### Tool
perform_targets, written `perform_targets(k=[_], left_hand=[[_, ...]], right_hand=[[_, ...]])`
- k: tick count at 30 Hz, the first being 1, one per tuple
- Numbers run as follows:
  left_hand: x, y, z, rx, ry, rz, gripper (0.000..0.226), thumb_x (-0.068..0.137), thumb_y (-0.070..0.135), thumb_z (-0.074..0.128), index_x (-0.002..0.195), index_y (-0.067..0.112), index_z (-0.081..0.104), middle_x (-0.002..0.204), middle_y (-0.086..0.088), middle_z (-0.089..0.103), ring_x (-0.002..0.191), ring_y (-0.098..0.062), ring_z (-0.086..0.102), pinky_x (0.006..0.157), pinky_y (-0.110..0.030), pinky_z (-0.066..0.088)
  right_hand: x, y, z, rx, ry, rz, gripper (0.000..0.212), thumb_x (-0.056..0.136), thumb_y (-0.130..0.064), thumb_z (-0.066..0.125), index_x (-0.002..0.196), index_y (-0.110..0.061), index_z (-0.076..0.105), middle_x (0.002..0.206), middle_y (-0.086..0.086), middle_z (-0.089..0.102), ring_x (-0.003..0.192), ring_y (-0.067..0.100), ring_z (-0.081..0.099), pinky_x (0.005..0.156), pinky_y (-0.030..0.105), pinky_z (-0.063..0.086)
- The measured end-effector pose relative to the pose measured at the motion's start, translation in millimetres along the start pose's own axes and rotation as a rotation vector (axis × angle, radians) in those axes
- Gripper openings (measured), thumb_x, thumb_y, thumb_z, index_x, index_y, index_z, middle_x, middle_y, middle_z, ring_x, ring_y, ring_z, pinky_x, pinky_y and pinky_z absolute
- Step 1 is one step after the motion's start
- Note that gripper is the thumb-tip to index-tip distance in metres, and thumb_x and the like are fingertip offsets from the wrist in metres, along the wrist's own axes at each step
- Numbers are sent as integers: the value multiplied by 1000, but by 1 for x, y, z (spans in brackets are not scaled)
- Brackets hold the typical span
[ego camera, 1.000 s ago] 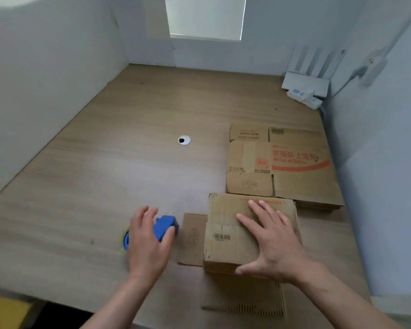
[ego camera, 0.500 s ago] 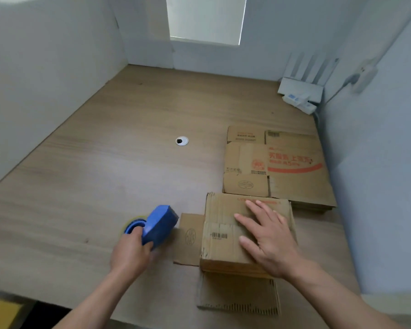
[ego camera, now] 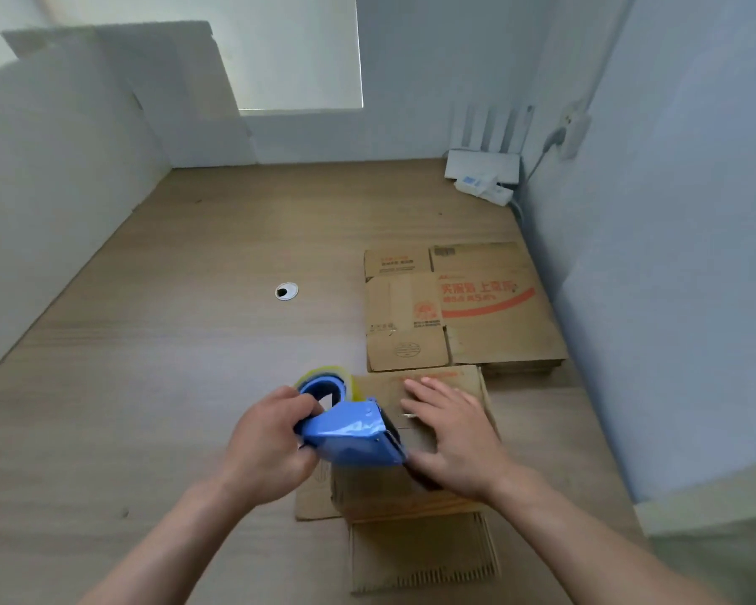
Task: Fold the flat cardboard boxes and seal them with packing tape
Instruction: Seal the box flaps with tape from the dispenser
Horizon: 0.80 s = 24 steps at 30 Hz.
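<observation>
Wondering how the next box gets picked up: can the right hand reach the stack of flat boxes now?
Probably yes. The right hand lies flat on the folded box, and the stack of flat boxes sits just beyond its fingertips with nothing between.

1 wide-angle camera, worn on the person's head, looks forward and down across the wooden table (ego camera: 171, 364) from above its near edge. It sits close over both forearms, which enter from the bottom edge. The left hand (ego camera: 267, 447), gripping the raised blue tape dispenser (ego camera: 350, 438), and the flat right hand (ego camera: 455, 438) lie just below centre, nearest the lens. The view faces the far wall and reaches the router (ego camera: 483, 165) in the far right corner. White walls close the left and right sides.
</observation>
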<state>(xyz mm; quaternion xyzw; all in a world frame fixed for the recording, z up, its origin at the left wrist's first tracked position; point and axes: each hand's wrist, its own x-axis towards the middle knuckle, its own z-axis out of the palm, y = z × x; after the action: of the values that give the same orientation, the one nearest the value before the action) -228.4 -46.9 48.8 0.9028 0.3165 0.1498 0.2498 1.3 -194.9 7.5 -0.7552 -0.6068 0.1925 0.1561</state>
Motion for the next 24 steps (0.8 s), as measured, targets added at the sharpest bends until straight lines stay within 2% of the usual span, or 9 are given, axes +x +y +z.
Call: perform_targets(k=[2,5,9,12,15,17,20,22,24], left_hand=[[0,-5,6,24,-14,1,19,53,17,57,70,26,61,71,16,49,70,5,48,55,-24,38],[2,-7,4,39,-33,10,21,52,15,58,70,26,60,71,16,49,71,9,48,54,-19,37],[5,-6,1,89,-60,37,20,52,16,57,69,27,58,71,15,48,66,-1,46,53,-23,39],[8,-5,0,157,-75,59,18,53,20,56,69,26,58,72,14,49,68,-9,49,52,-23,39],[10,0,0,217,-85,81,15,52,24,54,67,25,55,71,12,48,66,-11,49,49,-26,39],[12,4,0,256,-98,96,15,52,26,54,66,26,51,69,12,47,63,-14,51,45,-24,35],[14,8,1,285,-116,111,18,54,28,55,66,33,42,68,14,42,63,-15,49,46,-22,27],[16,12,1,286,-112,112,11,59,38,48,68,33,44,68,14,42,65,-15,49,47,-25,31],[19,16,-1,289,-121,105,21,60,47,40,70,31,49,70,13,44,67,-14,49,49,-27,35]], right_hand=[[1,1,1,33,21,-2,83,77,-70,51,149,-30,44,162,-18,24,146,-5,8,124,36,11],[0,2,-1,89,11,-6,87,69,-66,45,150,-32,41,161,-18,25,148,-4,9,124,34,7],[-3,3,-2,175,40,-10,65,78,-55,52,140,-40,41,158,-19,31,149,0,14,124,35,7],[-4,2,0,178,42,-21,52,84,-63,41,130,-40,43,159,-17,32,150,1,13,124,35,6],[-4,2,2,152,32,-35,53,90,-72,27,125,-38,47,159,-14,32,151,5,11,124,33,3],[-4,4,6,145,49,-55,57,91,-76,19,114,-36,52,156,-10,39,151,9,16,122,31,5],[-6,7,11,156,126,-75,54,97,-67,14,96,-31,54,148,-4,51,146,15,33,122,39,17],[-8,7,14,144,199,-83,54,101,-61,15,92,-27,55,142,0,58,139,18,46,119,43,25],[-10,6,17,132,277,-91,46,104,-55,17,92,-26,51,135,3,63,129,20,55,115,46,33]])
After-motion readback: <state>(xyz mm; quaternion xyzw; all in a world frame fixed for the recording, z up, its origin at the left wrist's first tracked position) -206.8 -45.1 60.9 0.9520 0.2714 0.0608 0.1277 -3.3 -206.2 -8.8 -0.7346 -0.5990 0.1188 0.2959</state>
